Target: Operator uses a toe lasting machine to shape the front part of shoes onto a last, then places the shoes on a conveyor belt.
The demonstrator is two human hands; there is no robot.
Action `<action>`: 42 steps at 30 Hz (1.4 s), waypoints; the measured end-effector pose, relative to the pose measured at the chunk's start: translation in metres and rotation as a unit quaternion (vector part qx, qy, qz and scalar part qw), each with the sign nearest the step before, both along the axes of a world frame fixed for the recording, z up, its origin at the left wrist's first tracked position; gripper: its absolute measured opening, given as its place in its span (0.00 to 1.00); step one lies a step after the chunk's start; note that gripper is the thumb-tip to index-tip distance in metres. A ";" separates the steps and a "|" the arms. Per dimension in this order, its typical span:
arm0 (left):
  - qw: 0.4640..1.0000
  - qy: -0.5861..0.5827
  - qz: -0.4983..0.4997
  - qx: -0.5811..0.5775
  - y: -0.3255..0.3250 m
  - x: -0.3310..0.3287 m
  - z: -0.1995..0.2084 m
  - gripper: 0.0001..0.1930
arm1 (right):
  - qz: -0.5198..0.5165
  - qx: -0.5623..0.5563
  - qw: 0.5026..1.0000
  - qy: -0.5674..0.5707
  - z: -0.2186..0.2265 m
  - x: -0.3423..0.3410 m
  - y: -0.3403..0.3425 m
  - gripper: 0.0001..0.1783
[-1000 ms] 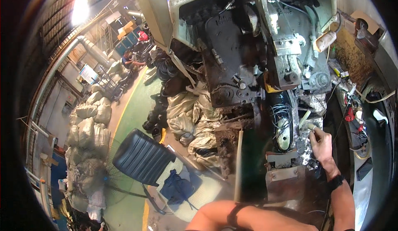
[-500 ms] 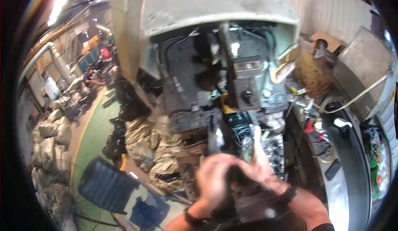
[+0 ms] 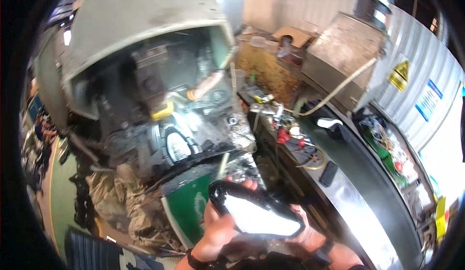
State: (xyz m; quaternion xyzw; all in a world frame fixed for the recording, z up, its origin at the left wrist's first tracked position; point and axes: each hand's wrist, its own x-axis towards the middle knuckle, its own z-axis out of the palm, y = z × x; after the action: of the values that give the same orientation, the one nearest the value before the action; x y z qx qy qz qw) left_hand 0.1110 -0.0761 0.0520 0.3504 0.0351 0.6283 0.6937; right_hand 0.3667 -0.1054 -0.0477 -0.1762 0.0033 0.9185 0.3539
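Note:
A glossy black shoe (image 3: 259,213) with a flat white underside lies bottom up between my two hands, tilted with one end up to the left. My left hand (image 3: 218,229) grips its left end, some fingertips showing beyond its far edge. My right hand (image 3: 301,229) holds the other end, its fingers partly hidden beneath it. Just beyond the shoe is a green panel (image 3: 189,216) on the machine. Farther on, a lit sole-shaped form (image 3: 178,145) sits in the bay of the large machine (image 3: 150,83).
On the right runs a dark conveyor belt (image 3: 361,178) carrying a dark shoe with a white sole (image 3: 329,123). Its metal ledge holds a black handheld device (image 3: 329,174) and a red-handled tool (image 3: 282,135). Crumpled tan sacks (image 3: 138,212) lie left of the green panel.
The view has swung right, bringing more of the conveyor in. My hands were blurred and close together before the machine; now they are apart, holding the shoe with its white underside plainly in sight.

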 end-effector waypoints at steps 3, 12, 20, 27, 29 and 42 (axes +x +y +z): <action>0.987 -0.082 -0.120 -0.067 0.000 0.027 0.008 0.27 | -0.047 -0.035 0.992 0.112 0.003 0.022 -0.026 0.40; 0.980 0.191 -0.047 -0.012 0.019 0.154 -0.002 0.26 | -0.206 -0.034 0.970 0.122 0.002 0.110 -0.069 0.32; 0.846 0.523 -0.106 -0.015 0.056 0.300 -0.139 0.24 | -0.505 -0.034 0.817 -0.275 -0.064 0.306 -0.133 0.26; 0.791 0.586 -0.175 -0.029 0.060 0.347 -0.213 0.23 | -0.595 -0.118 0.501 -0.617 -0.144 0.613 -0.305 0.43; 0.762 0.635 -0.126 0.006 0.063 0.315 -0.225 0.20 | -0.710 -0.241 0.470 -0.466 -0.152 0.627 -0.287 0.44; 0.704 0.662 -0.220 0.134 0.160 0.514 -0.235 0.21 | 0.054 0.366 0.229 -0.901 -0.153 0.355 -0.060 0.47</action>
State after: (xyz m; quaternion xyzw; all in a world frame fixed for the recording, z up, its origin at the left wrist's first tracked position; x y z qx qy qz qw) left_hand 0.6251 0.0838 -0.1834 0.7631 0.3226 0.0619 0.5566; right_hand 0.7215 -0.1656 -0.2011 -0.7384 -0.6633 0.0719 0.0984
